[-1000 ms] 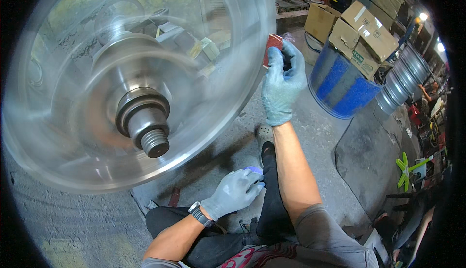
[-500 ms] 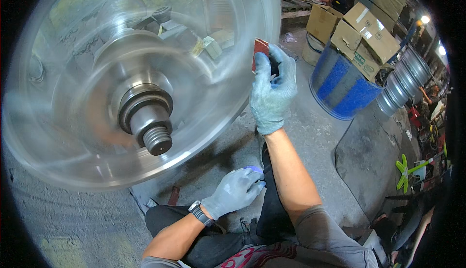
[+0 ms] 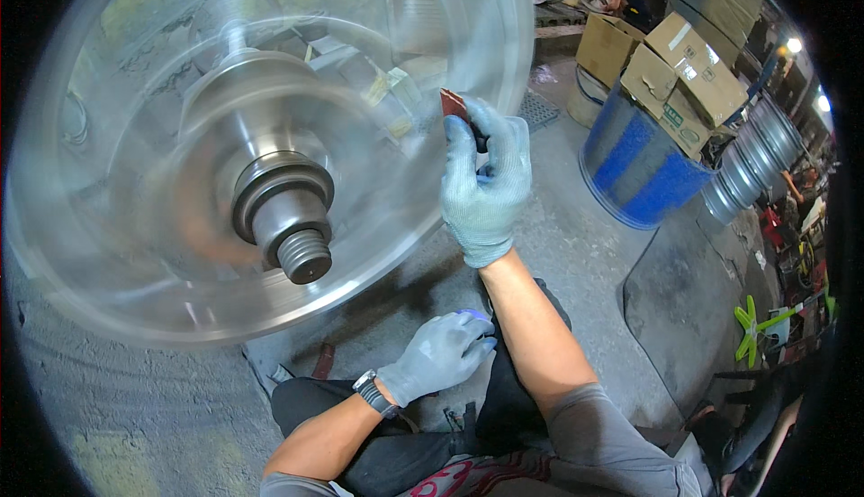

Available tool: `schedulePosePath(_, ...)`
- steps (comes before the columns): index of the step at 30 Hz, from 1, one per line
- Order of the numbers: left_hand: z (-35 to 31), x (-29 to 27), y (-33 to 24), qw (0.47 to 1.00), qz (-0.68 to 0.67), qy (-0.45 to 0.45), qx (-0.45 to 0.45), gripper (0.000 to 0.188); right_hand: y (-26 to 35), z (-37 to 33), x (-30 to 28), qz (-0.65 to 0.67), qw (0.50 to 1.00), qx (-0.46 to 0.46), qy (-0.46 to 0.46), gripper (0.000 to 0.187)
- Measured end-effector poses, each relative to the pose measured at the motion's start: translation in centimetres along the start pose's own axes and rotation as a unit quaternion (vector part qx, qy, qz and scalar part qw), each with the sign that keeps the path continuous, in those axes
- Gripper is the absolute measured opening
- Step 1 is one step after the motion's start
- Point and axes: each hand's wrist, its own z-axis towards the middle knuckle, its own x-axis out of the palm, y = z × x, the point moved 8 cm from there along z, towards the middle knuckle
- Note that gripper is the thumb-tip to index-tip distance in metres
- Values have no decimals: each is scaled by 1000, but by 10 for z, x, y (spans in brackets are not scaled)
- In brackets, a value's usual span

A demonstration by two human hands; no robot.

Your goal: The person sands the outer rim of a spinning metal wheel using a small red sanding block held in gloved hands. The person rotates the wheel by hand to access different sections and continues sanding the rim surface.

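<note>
A large metal wheel rim fills the upper left, blurred by its spin. At its centre sticks out a steel spindle with a threaded end. My gloved right hand is raised beside the wheel's right edge. Between its thumb and fingers it pinches a folded piece of reddish-brown sandpaper; whether the paper touches the metal I cannot tell. Lower down, my gloved left hand rests by my knee with fingers stretched out. A small purple patch shows at its fingertips, its nature unclear.
Cardboard boxes sit on a blue drum at the right. Beyond it stand stacked metal rims. A dark mat covers part of the floor. A person crouches at the back; a green star-shaped base lies far right.
My right hand has moved left and slightly down with the sandpaper, closer over the wheel's edge. The view has shifted a little; the wheel still spins, and my left hand stays put.
</note>
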Motion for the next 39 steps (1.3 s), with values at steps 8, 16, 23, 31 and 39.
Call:
schedulePosePath(8,0,1,2,1000,5,1,-10,28,4,-3,5,-19,999,-10,28,30)
schedulePosePath(16,0,-2,-1,1000,0,-3,-5,30,-8,5,-5,2,1000,9,-3,28)
schedulePosePath(23,-1,1,1,1000,7,0,-7,28,-36,9,-16,16,997,74,-35,23)
schedulePosePath(31,-1,-1,-1,1000,4,-4,-11,27,-69,16,-31,80,980,164,-83,24)
schedulePosePath(39,-1,2,1,1000,10,4,-16,27,-78,17,-36,63,978,184,-70,22)
